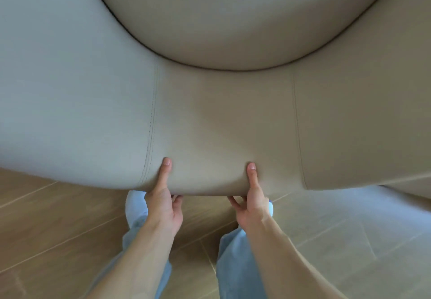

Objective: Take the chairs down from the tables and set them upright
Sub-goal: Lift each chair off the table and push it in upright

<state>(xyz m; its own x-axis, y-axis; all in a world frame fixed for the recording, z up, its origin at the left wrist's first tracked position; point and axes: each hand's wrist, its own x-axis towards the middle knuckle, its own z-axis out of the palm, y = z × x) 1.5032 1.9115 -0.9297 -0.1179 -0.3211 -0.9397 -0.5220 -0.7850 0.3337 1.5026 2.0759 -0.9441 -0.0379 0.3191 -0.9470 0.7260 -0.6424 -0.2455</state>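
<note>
A beige upholstered chair (221, 116) fills most of the head view, its curved backrest towards me and the round seat cushion (238, 14) above it. My left hand (163, 196) grips the backrest's lower edge, thumb on the front face and fingers curled underneath. My right hand (253, 203) grips the same edge a little to the right in the same way. The chair's legs and any table are hidden.
Below the chair lies a wood-look plank floor (46, 228) with pale grout lines. My legs in light blue trousers (235, 263) stand between and under my forearms. A brighter patch of floor (349, 228) lies at the right.
</note>
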